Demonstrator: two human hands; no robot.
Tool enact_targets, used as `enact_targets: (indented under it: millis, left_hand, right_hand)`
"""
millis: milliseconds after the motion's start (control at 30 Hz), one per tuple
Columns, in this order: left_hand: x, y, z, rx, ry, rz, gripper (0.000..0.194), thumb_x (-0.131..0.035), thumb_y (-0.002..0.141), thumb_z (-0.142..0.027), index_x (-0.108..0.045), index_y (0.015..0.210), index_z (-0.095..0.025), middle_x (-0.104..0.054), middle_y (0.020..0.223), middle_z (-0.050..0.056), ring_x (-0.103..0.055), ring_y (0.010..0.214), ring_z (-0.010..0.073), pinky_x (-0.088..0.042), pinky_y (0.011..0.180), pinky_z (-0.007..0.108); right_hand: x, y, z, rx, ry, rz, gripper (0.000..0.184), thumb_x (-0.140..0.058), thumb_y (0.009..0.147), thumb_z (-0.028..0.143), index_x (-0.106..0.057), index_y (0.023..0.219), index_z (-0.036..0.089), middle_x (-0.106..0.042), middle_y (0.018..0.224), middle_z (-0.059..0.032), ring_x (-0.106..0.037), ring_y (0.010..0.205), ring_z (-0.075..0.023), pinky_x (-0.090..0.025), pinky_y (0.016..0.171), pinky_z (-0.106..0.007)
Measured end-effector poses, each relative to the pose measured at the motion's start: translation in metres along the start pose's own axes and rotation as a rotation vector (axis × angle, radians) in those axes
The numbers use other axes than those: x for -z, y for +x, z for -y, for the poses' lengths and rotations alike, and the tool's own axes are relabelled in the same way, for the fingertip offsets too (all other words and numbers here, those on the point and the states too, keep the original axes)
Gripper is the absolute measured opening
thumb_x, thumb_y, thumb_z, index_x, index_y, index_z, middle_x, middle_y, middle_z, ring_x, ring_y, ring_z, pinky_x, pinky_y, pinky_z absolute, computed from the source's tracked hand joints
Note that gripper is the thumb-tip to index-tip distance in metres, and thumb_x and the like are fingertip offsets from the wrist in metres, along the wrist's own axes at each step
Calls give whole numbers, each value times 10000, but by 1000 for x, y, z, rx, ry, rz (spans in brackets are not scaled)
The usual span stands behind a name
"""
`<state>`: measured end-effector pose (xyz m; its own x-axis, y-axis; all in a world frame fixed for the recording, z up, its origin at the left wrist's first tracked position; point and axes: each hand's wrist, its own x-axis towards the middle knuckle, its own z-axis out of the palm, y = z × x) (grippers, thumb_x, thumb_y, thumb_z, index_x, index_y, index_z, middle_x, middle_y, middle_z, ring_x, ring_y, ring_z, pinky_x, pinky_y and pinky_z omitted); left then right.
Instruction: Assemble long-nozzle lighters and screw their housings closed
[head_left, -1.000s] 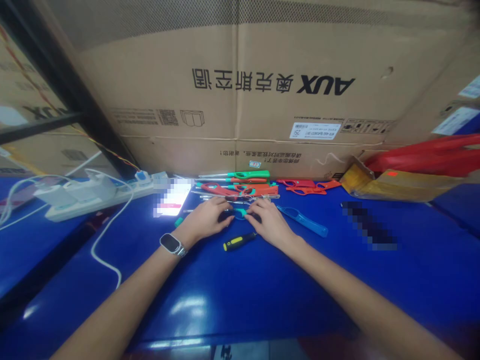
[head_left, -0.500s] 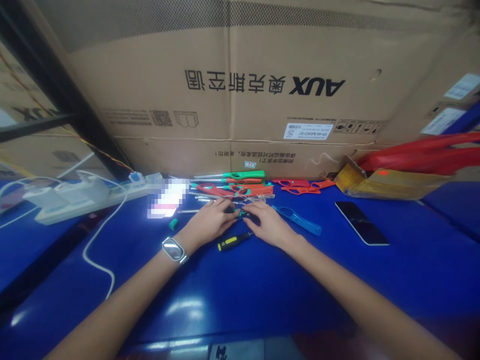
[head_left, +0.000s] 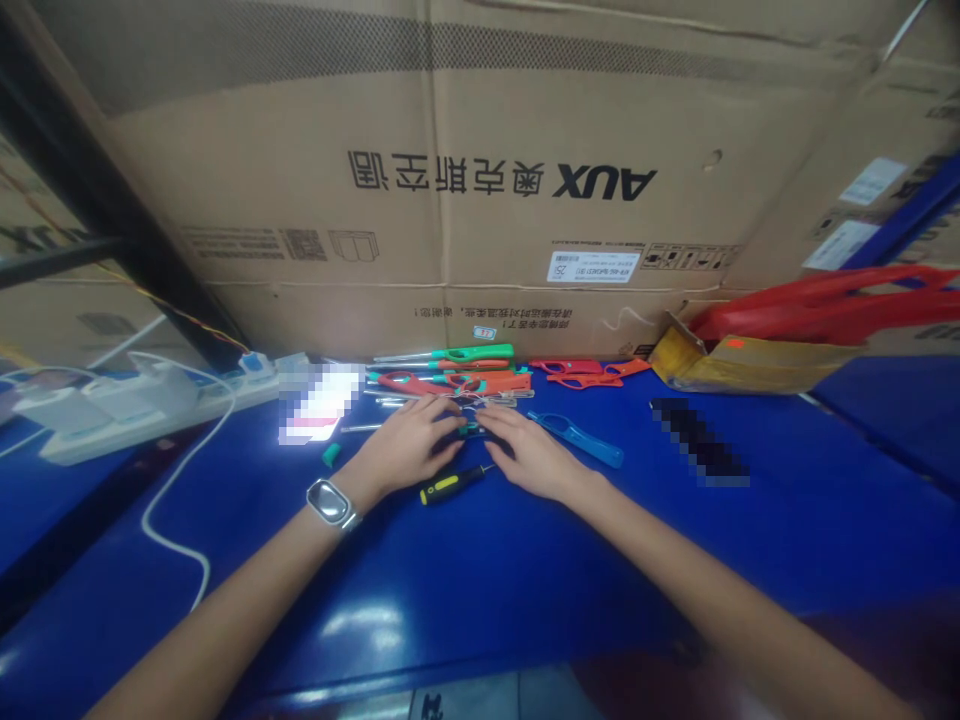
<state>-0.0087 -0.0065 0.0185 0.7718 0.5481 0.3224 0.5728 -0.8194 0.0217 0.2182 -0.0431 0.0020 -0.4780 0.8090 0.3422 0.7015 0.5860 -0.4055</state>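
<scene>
Between my two hands is a partly hidden lighter, with a small green piece [head_left: 468, 428] and dark parts showing; its metal tube [head_left: 360, 428] sticks out to the left. My left hand [head_left: 412, 445], with a watch on the wrist, has its fingers curled onto the lighter from the left. From the right, my right hand [head_left: 532, 452] bends its fingertips onto the same lighter. A black and yellow screwdriver [head_left: 451, 484] lies just in front of the hands. Beside my right hand rests a blue lighter shell [head_left: 577, 440]. A green cap [head_left: 331, 454] sits left of my left hand.
Behind the hands lie several long-necked lighters [head_left: 480, 354] and red-orange shells [head_left: 589, 372]. A lit phone screen [head_left: 324, 402] and a power strip [head_left: 180, 405] are at left. At right are a dark phone [head_left: 699, 440] and an open box [head_left: 757, 365] with red material. A large carton [head_left: 450, 220] stands behind.
The view has shifted, moving the scene slightly left. Both hands stay at the lighter; the fingers have moved a little and the right thumb sits slightly lower.
</scene>
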Motion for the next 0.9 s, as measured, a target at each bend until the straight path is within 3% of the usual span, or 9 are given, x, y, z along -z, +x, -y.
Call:
enact_targets:
  millis: [133,300,467,733,900]
  left_hand:
    - [-1,2,0,-1,-28,11,293,-500,965,-289,-669,1172,-170,-629,1136,117,-583,1097,274,-486,973,459]
    - [-4,1,1,-19,-29,28,289,-478,982,-281,-695,1152,-196,-631,1114,102,-585,1096,273,-487,961,453]
    - [-4,1,0,-15,-19,41,303,-464,990,-294,-707,1130,-180,-626,1103,108,-581,1079,272,-491,945,445]
    - [8,9,-7,-17,-39,11,272,-491,967,-295,-683,1112,-168,-632,1110,108,-587,1046,254,-484,949,433]
    - [12,37,-11,-70,-63,9,227,-487,967,-261,-686,1034,-174,-648,1029,95,-606,985,238,-493,891,398]
  right_hand:
    - [4,-7,0,24,-61,103,476,-452,979,238,-496,1434,105,-474,1489,-173,-399,1426,-263,-322,1197,-502]
    - [5,-11,1,-2,-84,179,620,-380,1022,349,-263,1540,29,-305,1569,-210,-278,1475,-282,-271,1219,-497]
    - [8,-11,0,-9,-31,154,643,-377,1027,360,-138,1587,155,-324,1578,-138,-292,1466,-271,-306,1204,-501]
    - [20,-11,4,-14,21,100,535,-371,1027,370,-355,1526,176,-358,1568,-109,-312,1466,-243,-316,1201,-486]
    - [39,-17,-9,-42,58,-76,424,-384,1004,224,-523,1404,235,-564,1431,-75,-521,1328,-209,-416,1127,-445]
